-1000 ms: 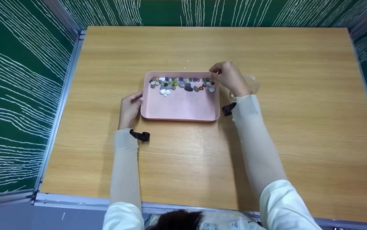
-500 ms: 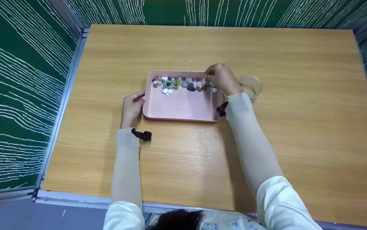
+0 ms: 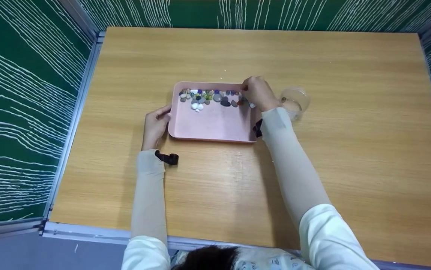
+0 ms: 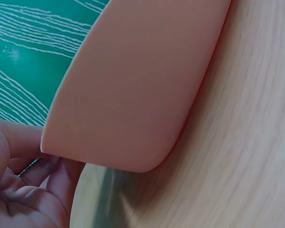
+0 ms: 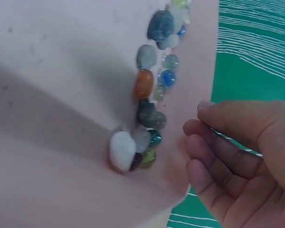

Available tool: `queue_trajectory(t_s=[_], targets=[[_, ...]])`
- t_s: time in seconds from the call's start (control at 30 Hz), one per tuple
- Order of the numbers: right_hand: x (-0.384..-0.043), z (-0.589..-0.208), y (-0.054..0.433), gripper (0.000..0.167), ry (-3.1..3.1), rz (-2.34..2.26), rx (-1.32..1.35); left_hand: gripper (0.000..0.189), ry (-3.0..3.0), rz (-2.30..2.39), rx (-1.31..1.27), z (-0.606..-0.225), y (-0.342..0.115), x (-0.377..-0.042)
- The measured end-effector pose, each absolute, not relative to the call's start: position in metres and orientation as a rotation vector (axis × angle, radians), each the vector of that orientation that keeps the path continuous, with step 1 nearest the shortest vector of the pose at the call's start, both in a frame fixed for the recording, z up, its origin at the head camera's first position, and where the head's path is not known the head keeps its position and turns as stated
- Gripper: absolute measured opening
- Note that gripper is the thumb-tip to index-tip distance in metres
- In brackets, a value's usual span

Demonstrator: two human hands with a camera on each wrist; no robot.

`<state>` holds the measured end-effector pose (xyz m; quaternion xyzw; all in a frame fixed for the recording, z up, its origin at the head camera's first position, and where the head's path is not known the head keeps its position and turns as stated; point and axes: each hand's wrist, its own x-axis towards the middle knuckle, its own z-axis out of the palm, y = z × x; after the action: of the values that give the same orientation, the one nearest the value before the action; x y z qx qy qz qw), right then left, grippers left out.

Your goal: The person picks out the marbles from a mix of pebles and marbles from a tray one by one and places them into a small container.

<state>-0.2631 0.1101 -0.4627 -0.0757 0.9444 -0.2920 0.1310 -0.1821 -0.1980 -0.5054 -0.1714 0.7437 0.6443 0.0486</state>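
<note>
A shallow pink tray point(image 3: 213, 125) holds several small stones and glass pebbles, lined up along its far wall. My left hand point(image 3: 155, 125) holds the tray's left side; in the left wrist view its thumb and fingers are at the corner of the pink wall point(image 4: 128, 90). My right hand point(image 3: 259, 92) is over the far right corner. In the right wrist view its fingers are loosely bent beside the tray wall, and nothing shows between thumb and forefinger. Nearest to them lie a green pebble point(image 5: 148, 157), a teal pebble point(image 5: 154, 137) and a white stone point(image 5: 122, 151).
A clear round plastic tub point(image 3: 296, 105) stands right of the tray, partly behind the right wrist, with a small dark pebble point(image 3: 283, 99) showing in it. Tiny white bits lie on the wooden table point(image 3: 350, 131) beyond the tray. Green panels with white lines point(image 3: 196, 15) border the table.
My right hand has moved left and slightly nearer, from the tray's far right rim to over its corner, uncovering more of the tub. The left hand keeps its hold on the tray.
</note>
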Motion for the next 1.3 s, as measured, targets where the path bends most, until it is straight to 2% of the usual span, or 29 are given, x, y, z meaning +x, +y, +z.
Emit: queue_trajectory(t_s=[0.63,1.3], targets=[[-0.265,-0.475,0.106,0.027,2.772,-0.733,-0.207,0.034,2.277,2.003,-0.484,-0.509,-0.198,-0.183],[-0.263,-0.478,0.102,0.023,2.739,-0.676,-0.225,0.035,2.295,1.966,-0.473,-0.507,-0.2,-0.182]])
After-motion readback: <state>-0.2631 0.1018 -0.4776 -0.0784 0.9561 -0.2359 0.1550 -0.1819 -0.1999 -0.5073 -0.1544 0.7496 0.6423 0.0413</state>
